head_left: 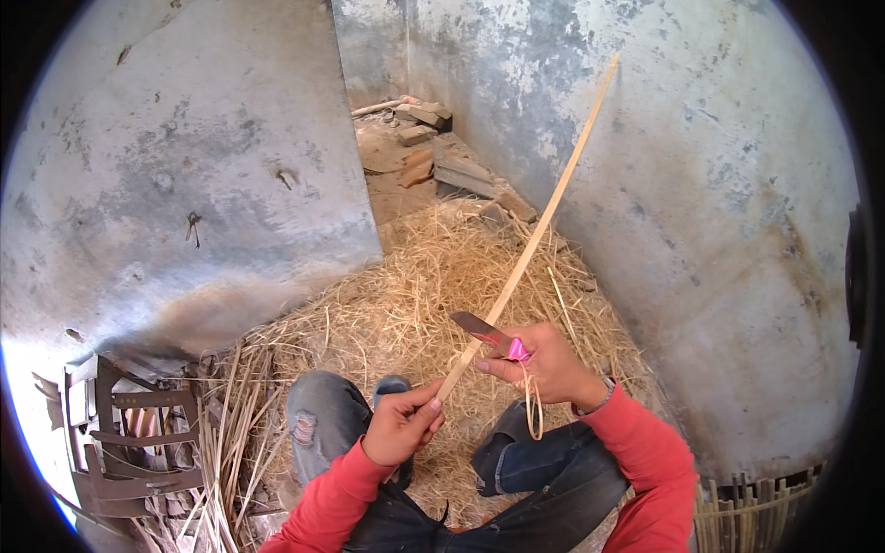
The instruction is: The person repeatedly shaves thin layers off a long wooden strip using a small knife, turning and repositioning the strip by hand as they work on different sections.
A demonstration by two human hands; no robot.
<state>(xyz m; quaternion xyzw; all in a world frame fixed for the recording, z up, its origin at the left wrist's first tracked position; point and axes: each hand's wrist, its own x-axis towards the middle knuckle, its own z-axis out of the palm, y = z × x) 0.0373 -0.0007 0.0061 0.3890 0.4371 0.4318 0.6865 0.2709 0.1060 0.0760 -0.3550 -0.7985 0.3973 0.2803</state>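
A long, pale bamboo strip (544, 221) slants up and away to the right from between my knees. My left hand (403, 424) pinches its near end between thumb and fingers. In my right hand (544, 362) is a knife (476, 324), its dark blade lying across the strip a short way beyond my left hand. Bright pink material wraps part of the knife by the thumb, and a thin tan loop (534, 410) hangs below the right hand. The knife's handle is mostly hidden in my fingers.
Shavings (433, 267) cover the floor around my legs. A bundle of thin strips (230, 433) lies at the left beside a dark broken frame (138, 438). Bricks (422, 115) lie at the back. A slatted basket (751, 516) stands at lower right. Walls rise on both sides.
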